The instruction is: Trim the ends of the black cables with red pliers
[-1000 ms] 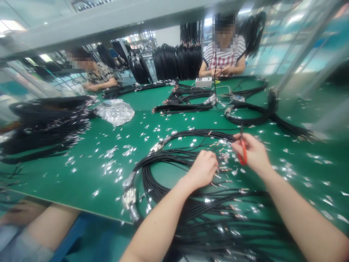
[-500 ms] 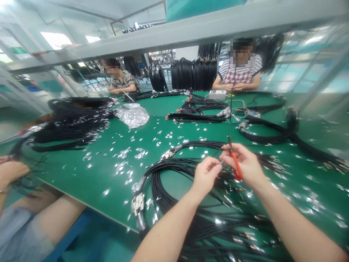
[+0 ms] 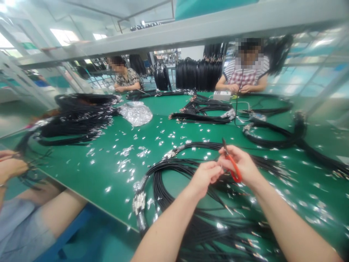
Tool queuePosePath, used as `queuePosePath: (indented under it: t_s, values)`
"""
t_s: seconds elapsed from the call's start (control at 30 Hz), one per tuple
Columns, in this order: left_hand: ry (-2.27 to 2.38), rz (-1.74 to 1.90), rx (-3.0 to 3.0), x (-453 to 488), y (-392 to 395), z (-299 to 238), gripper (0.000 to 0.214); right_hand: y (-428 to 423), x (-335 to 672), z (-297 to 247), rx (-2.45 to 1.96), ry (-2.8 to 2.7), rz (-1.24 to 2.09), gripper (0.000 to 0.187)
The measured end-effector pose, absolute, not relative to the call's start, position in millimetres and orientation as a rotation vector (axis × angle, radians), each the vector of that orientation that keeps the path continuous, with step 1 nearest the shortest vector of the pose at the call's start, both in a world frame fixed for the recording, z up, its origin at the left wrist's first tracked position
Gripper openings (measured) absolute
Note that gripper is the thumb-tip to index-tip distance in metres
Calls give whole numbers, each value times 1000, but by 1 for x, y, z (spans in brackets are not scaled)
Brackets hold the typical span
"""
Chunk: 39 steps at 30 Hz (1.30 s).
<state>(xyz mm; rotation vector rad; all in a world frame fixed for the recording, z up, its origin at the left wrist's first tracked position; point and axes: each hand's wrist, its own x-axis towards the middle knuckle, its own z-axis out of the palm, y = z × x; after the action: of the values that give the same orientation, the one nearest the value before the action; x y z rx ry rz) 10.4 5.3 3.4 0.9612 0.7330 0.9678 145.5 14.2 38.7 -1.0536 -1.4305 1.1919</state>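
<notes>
My left hand (image 3: 205, 176) is closed in a pinch on the end of a thin black cable, just above a large coil of black cables (image 3: 174, 182) on the green table (image 3: 81, 167). My right hand (image 3: 241, 163) is closed round small red-handled cutters (image 3: 231, 163), whose dark tip points up and to the left. The two hands touch at the fingertips over the coil. What the pinched cable end looks like is hidden by the fingers.
Silvery scraps (image 3: 128, 151) litter the table. A clear plastic bag (image 3: 136, 112) and more cable bundles (image 3: 79, 118) lie to the left and at the back (image 3: 204, 111). Two people sit across the table; another person's hand (image 3: 11, 165) and legs are at the left edge.
My left hand lifted off the coil with a cable end and met my right hand. The view tilted upward slightly, and a neighbour's hand came into view at left.
</notes>
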Motion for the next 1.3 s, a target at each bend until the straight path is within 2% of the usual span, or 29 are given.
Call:
queuePosePath:
  t_s: [0.17,0.3,0.4,0.53,0.7,0.93,1.0,1.1,1.2,1.3]
  values:
    - [842,1104,996,10,11,1,13,18,145,26,-1042,-1220,1166,33]
    - [1121,1294,1429,11,10,-4,5,16,142,22,-1091,-1158,1113,36]
    - [1224,1414,1773,10,7,-6,15,16,141,20,-1102,-1149,1152,36]
    - [1253,1421,1889,9,6,-7,18,16,137,16,-1079,-1160,1192,33]
    - [1227,1343,1645,7,10,-3,19,13,131,10,-1075,-1349,840,19]
    - [832,986,908,1,15,2,26,7,139,11,-1088,-1766,258,11]
    - [732,927,838,-1,17,1,28,8,141,13,-1084,-1806,272,10]
    - [659,896,777,-4,20,-1,26,11,142,14,-1097,-1753,462,9]
    - [630,960,735,-5,22,-1,24,16,146,15,-1171,-1731,569,16]
    - [655,1072,698,-5,21,0,22,17,152,16,-1320,-1924,530,24]
